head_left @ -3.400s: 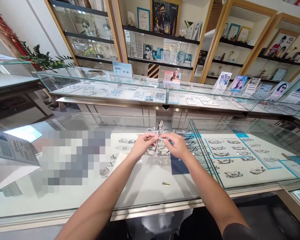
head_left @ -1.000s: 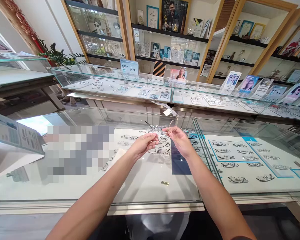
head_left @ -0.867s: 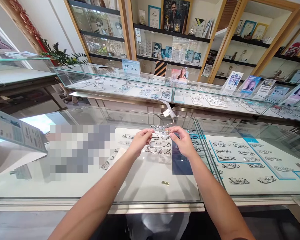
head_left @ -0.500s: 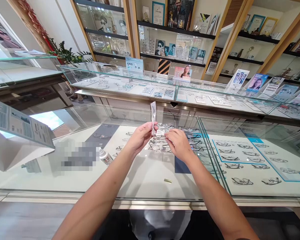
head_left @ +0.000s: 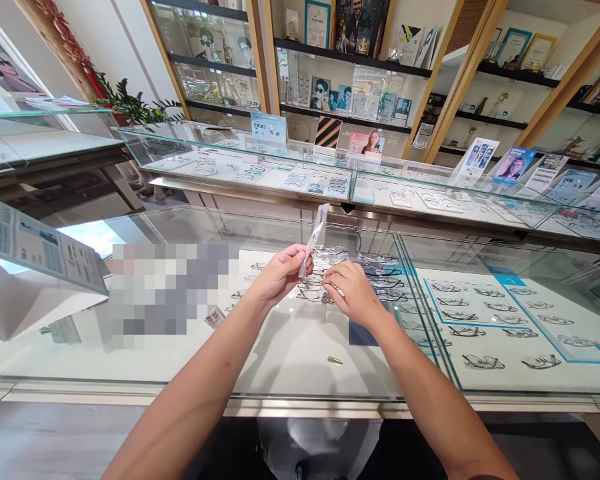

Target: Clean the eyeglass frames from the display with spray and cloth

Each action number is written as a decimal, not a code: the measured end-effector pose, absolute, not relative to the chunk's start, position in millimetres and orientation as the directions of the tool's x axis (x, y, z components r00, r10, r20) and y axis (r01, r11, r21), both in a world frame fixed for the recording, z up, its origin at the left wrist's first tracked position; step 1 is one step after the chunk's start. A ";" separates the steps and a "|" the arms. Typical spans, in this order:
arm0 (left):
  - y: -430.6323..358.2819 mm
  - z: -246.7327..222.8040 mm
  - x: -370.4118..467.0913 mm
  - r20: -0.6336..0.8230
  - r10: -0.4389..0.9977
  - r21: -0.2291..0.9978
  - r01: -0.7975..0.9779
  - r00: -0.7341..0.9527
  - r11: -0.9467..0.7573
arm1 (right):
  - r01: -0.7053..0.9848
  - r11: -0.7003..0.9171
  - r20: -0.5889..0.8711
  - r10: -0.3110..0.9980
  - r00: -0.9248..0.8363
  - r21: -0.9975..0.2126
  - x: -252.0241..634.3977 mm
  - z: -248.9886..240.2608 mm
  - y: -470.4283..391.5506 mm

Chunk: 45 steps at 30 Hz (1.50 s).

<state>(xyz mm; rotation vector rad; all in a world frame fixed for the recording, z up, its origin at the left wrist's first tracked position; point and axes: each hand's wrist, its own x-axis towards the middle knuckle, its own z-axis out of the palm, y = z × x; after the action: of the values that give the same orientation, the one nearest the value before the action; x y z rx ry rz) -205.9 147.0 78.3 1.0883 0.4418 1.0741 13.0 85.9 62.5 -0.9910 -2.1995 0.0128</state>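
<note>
My left hand (head_left: 287, 270) pinches a narrow, crumpled, clear plastic sleeve (head_left: 316, 235) between thumb and fingers. The sleeve stands up above the glass counter, its top leaning to the right. Just right of it, my right hand (head_left: 349, 285) is closed, fingertips pressed together near the sleeve's lower end. Whatever those fingertips hold is too small to make out. A short gold-coloured tube (head_left: 335, 361) lies on the glass below my hands. Left of my left forearm is a small white bottle (head_left: 214, 317), partly hidden by blurring.
Under the counter glass (head_left: 300, 390) lie rows of eyeglasses (head_left: 485, 362), some beneath and beyond my hands. A folded card display (head_left: 45, 267) stands at the left. Across the aisle runs another glass showcase (head_left: 260, 157) with upright cards, and shelves rise behind it.
The plastic sleeve has tilted, its top swinging to the right. My right hand has shifted slightly left and down, closer to my left hand. The gold tube stays where it was.
</note>
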 end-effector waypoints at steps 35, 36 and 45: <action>52.6 24.2 -325.2 0.330 0.901 0.900 0.382 -0.283 -0.209 | 0.146 0.616 0.633 0.760 0.147 -0.774 66.8 89.1 97.6; 55.6 33.8 -316.7 0.357 0.895 0.909 0.320 -0.267 -0.267 | 0.103 0.594 0.603 0.783 0.154 -0.798 67.1 90.0 97.4; 115.6 130.8 -197.7 0.292 0.890 0.879 -0.464 0.350 -0.106 | -0.128 0.442 0.432 0.896 0.101 -0.888 61.3 91.0 97.6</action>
<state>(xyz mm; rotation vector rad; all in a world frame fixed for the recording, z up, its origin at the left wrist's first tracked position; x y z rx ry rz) -197.7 115.6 130.8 1.1872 0.4680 1.2151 61.3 97.6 91.0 -0.8019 -1.2337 0.8911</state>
